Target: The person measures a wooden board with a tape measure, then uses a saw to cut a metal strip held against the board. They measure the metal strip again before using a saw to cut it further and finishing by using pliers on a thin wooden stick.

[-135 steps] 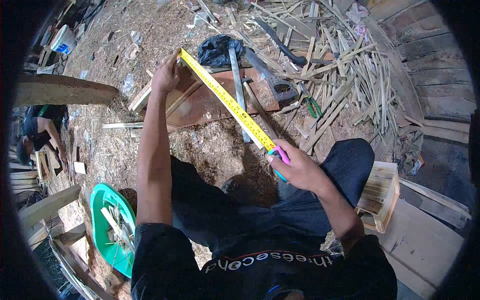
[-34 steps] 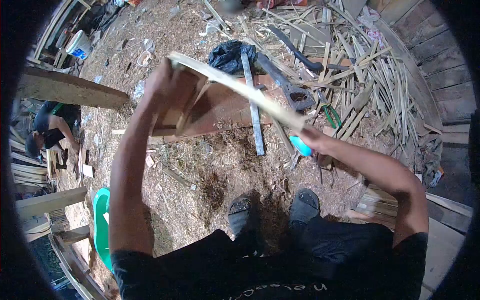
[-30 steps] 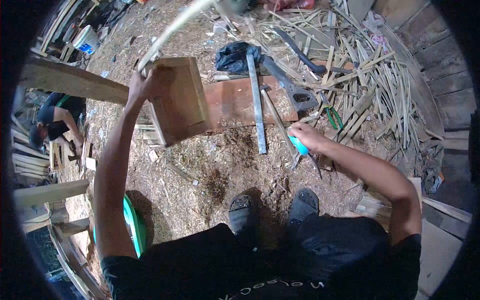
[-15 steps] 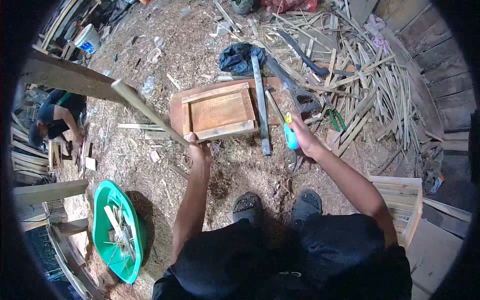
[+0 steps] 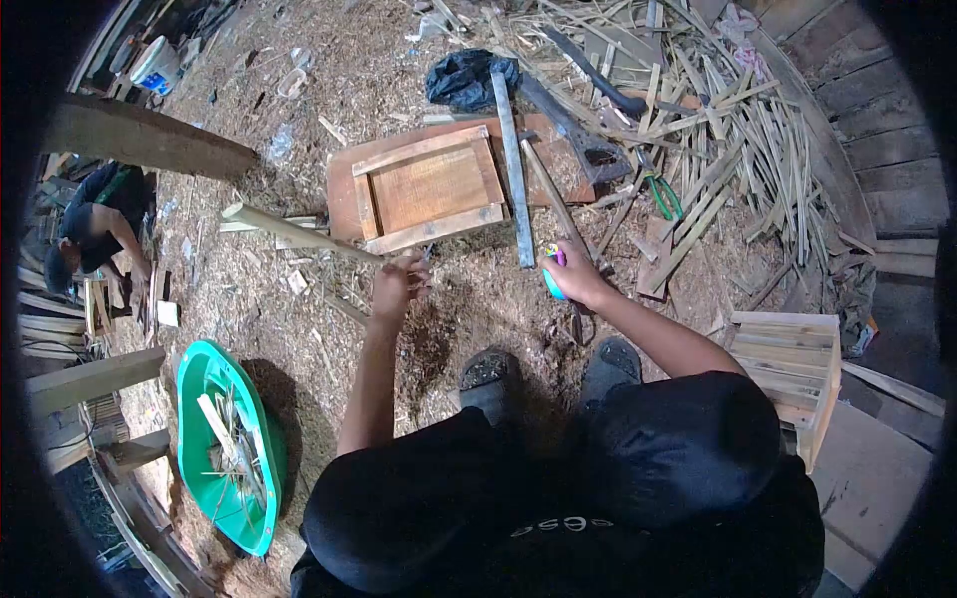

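Note:
My left hand [image 5: 395, 287] is closed around the near end of a round wooden stick [image 5: 299, 231], which points up and left, partly hidden by the fingers. A small turquoise object with yellow and purple parts [image 5: 553, 283] is in my right hand [image 5: 578, 274]; I cannot tell its kind. Ahead of both hands lies a wooden frame with an inset panel [image 5: 431, 187], resting on a reddish-brown board [image 5: 344, 199]. A long grey wooden strip [image 5: 512, 169] crosses the board to the right of the frame. Another stick [image 5: 546, 184] slants down behind my right hand.
Handsaw [image 5: 598, 159], green-handled pliers [image 5: 665, 197] and a heap of wood strips [image 5: 768, 179] lie at the right. A green tub [image 5: 189, 448] with scraps stands at left, near a wooden beam [image 5: 150, 135]. A person [image 5: 110, 219] crouches far left. A wooden crate [image 5: 788, 364] is beside my knee.
My left hand has come away from the frame's near edge, and the stick has tilted closer to level. My right hand has moved left and inward with the turquoise object.

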`<state>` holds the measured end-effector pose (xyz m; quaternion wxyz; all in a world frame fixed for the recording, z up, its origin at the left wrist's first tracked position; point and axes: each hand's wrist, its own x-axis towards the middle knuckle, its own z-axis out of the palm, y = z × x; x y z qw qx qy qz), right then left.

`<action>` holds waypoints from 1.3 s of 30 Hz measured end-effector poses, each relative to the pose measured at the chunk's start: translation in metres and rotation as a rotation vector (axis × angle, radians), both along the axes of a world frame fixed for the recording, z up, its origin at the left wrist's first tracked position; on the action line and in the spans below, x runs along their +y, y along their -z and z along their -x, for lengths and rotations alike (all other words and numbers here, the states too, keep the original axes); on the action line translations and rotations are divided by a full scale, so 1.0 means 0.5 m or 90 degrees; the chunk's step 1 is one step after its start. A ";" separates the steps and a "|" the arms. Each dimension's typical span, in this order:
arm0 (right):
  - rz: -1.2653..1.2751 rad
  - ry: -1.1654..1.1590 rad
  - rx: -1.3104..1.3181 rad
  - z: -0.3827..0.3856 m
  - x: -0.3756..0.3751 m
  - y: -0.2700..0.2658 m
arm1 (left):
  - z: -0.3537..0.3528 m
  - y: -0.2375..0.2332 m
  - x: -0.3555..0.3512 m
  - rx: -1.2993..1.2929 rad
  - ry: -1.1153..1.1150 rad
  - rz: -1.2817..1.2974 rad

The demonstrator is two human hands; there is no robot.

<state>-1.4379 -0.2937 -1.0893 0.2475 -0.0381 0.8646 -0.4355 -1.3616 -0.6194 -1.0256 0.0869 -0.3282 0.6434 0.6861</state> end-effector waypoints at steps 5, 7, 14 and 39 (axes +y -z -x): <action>-0.260 -0.202 0.103 -0.040 0.002 -0.038 | -0.005 0.042 0.103 0.131 0.343 0.321; -0.360 -0.287 0.068 -0.036 -0.013 -0.149 | 0.016 0.044 0.124 0.206 0.393 0.405; -0.089 -0.204 0.136 0.040 -0.046 -0.076 | 0.095 0.019 0.165 0.307 0.454 0.536; -0.075 -0.211 0.117 -0.078 0.124 -0.090 | 0.086 0.092 0.288 0.270 0.228 0.245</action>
